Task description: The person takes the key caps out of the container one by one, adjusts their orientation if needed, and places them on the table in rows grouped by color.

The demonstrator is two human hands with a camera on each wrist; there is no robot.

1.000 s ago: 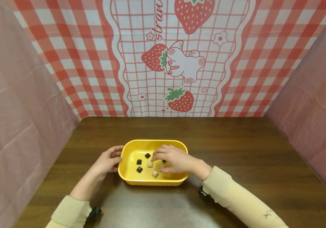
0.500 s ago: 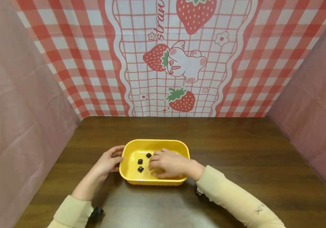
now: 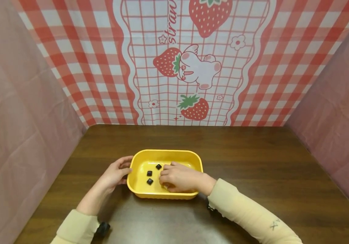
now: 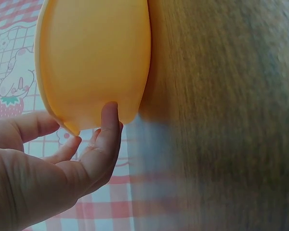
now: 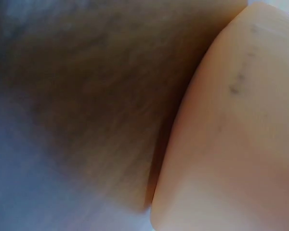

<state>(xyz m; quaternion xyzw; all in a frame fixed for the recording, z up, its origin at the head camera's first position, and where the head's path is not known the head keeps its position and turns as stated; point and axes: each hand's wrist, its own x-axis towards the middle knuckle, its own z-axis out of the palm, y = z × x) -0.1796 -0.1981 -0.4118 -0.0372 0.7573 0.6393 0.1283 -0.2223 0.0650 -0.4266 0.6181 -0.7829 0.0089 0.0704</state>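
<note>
A yellow plastic tub point(image 3: 165, 196) stands on the wooden table. My left hand point(image 3: 114, 173) holds its left end; the left wrist view shows the thumb at the rim and a finger against the outer wall. Inside, my right hand point(image 3: 180, 177) reaches down to the floor of the tub, fingers bent and pointing left. Whatever lies under those fingers is hidden. To their left are three black keycaps: an upper one point(image 3: 158, 166), a middle one point(image 3: 149, 173) and a lower one point(image 3: 150, 181). The right wrist view has only the tub's outer wall point(image 5: 221, 154), blurred.
Around the tub spreads the dark wooden table point(image 3: 253, 162). A red-and-white strawberry cloth point(image 3: 162, 84) hangs behind it. Pink cloths close off the left side point(image 3: 24, 118) and the right side point(image 3: 336, 112).
My right hand has lowered and closed in over the spot where two cream keycaps showed a second ago; they are now hidden. The left hand keeps its place on the tub.
</note>
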